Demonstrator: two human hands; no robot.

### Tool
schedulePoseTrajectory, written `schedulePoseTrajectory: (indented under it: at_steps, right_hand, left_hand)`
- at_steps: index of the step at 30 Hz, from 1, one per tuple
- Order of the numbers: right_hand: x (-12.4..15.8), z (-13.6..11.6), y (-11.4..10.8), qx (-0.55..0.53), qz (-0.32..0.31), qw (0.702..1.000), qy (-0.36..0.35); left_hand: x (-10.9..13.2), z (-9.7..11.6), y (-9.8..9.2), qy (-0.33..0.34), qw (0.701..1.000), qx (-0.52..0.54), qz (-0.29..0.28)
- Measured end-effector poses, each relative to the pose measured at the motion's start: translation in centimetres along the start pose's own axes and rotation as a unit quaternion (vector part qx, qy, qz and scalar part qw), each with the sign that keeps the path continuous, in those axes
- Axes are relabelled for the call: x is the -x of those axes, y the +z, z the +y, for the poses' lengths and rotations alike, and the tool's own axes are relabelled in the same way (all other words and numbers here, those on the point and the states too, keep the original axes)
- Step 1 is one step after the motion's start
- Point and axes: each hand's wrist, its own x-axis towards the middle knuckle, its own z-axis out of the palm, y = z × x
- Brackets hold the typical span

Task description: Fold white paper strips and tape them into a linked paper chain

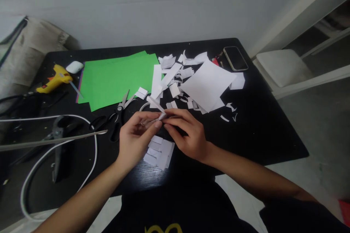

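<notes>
Between my two hands, over the front of the black table, is a small folded strip of white paper (155,103). My left hand (136,134) is closed on its left side, thumb and fingers pinching it. From the right, my right hand (188,131) pinches the same paper with its fingertips. One end of the strip sticks up and to the left. Just below the hands lies a flat white paper piece with folded flaps (160,153). Black-handled scissors (120,111) lie with their blades apart, left of my left hand.
Green paper sheets (117,80) lie at the back left, near a yellow glue gun (56,80) and a white case (74,67). White paper scraps (175,76) and a larger white sheet (209,83) cover the middle. A phone (235,58) rests back right; a white cable (94,153) loops left.
</notes>
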Motion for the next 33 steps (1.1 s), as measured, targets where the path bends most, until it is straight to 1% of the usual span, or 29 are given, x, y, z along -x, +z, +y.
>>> schedulePoseTrajectory:
  at_steps: [2,6,9,10,12,13,15,17,18,21,27,33]
  right_hand:
    - [0.10,0.14,0.13,0.008,-0.001,1.000,-0.010]
    - [0.21,0.19,0.16,0.015,-0.008,1.000,-0.004]
    - [0.14,0.19,0.16,0.004,0.002,1.000,0.021]
    - [0.09,0.23,0.21,-0.014,0.011,0.999,0.045]
    - [-0.01,0.40,0.40,-0.088,0.028,0.988,0.123]
    - [-0.07,0.50,0.52,-0.138,0.032,0.975,0.170]
    - [-0.17,0.70,0.76,-0.225,0.027,0.940,0.254]
    - [-0.26,0.82,0.89,-0.258,0.025,0.917,0.302]
    - [-0.30,0.85,0.90,-0.261,0.030,0.913,0.312]
    - [-0.39,0.89,0.79,-0.252,0.044,0.913,0.319]
    - [-0.52,0.99,0.52,-0.226,0.031,0.921,0.314]
    - [-0.48,0.97,0.55,-0.251,0.024,0.914,0.319]
  left_hand:
    - [-0.16,0.06,-0.01,-0.021,1.000,0.015,0.003]
    - [-0.32,-0.02,-0.04,-0.031,0.999,0.007,0.029]
    - [-0.41,-0.15,-0.06,-0.030,0.998,0.005,0.050]
    - [-0.42,-0.20,-0.07,-0.028,0.998,0.004,0.054]
    - [-0.42,-0.31,-0.08,-0.022,0.998,0.007,0.058]
    - [-0.39,-0.36,-0.06,-0.021,0.998,0.011,0.056]
    - [-0.28,-0.46,0.00,-0.021,0.998,0.016,0.050]
    - [-0.16,-0.55,0.10,-0.021,0.999,0.016,0.041]
    - [-0.11,-0.58,0.14,-0.019,0.999,0.016,0.037]
    - [-0.09,-0.63,0.20,-0.013,1.000,0.013,0.025]
    - [-0.31,-0.63,0.10,-0.011,1.000,-0.013,0.006]
    - [-0.49,-0.58,-0.05,-0.022,1.000,0.007,0.004]
